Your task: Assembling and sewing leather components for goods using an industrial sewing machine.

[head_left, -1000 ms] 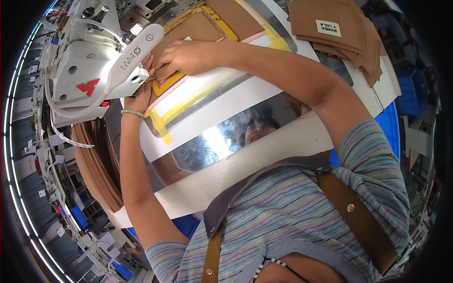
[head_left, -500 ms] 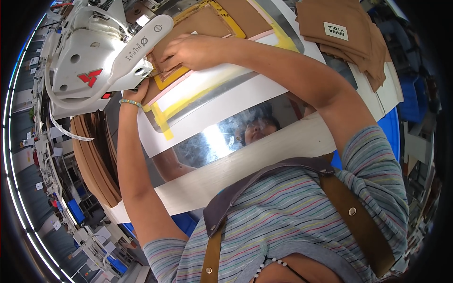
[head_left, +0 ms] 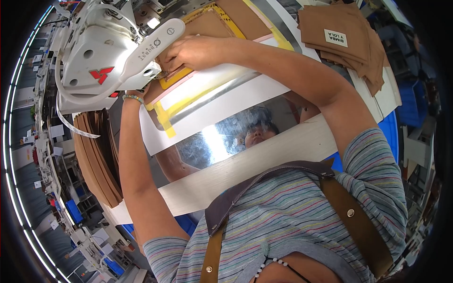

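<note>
A white sewing machine head (head_left: 94,56), with a pale lamp arm (head_left: 151,49) across its front, stands over the work at upper left. Brown fabric (head_left: 252,23) lies there under a yellow-edged template frame (head_left: 231,23). My right hand (head_left: 196,52) rests on the fabric and frame beside the machine, fingers apart and bent downward; the lamp arm covers some fingertips. My left hand (head_left: 140,90), below a beaded bracelet, reaches under the machine head at the frame's left end. Its fingers are mostly hidden.
White sheeting with yellow tape (head_left: 165,123) lies under the frame. A shiny metal plate (head_left: 193,148) is set nearer me, before the pale table edge (head_left: 245,165). Stacked brown fabric pieces (head_left: 314,26) sit at upper right; more brown pieces (head_left: 94,165) hang at left.
My view has shifted slightly, so the machine appears farther right. The frame sits a little differently under the machine, and the lamp arm now covers more of my right fingers.
</note>
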Tool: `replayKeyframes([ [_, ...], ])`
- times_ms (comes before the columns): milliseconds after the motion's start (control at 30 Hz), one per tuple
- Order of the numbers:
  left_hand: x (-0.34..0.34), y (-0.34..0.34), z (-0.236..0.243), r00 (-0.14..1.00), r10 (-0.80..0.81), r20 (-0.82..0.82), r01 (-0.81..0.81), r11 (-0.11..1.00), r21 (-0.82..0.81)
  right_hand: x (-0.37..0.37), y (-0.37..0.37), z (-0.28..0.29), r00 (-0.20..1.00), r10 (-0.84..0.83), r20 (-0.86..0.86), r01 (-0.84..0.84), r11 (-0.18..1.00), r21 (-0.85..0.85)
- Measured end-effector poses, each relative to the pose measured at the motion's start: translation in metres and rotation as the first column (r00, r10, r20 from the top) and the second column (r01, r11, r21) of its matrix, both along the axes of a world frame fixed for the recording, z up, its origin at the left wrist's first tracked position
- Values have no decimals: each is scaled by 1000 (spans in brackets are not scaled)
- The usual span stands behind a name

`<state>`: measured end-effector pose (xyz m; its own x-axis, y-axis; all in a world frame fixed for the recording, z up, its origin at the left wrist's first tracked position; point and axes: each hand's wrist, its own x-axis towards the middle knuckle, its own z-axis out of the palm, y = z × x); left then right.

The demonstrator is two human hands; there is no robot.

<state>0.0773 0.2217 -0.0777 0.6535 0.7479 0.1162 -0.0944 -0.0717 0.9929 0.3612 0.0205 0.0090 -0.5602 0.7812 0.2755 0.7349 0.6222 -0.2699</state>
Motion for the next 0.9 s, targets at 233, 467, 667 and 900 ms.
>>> replayKeyframes([
  [233, -14, -2, -6, 944, 121, -307, 25, 902, 431, -1, 0, 0, 999, 36, -23, -37, 999, -15],
  [467, -37, -14, -5, 753, 404, -520, 230, 579, 782, -8, 12, 7, 998, -55, 37, 56, 998, -14],
  [667, -14, -67, 27, 780, 421, -464, 103, 645, 758, -1, 20, -12, 987, -143, 75, 137, 988, 77],
  [900, -24, -119, 66, 734, 448, -511, 25, 733, 679, -6, 3, 10, 995, -97, 31, 100, 988, -121],
])
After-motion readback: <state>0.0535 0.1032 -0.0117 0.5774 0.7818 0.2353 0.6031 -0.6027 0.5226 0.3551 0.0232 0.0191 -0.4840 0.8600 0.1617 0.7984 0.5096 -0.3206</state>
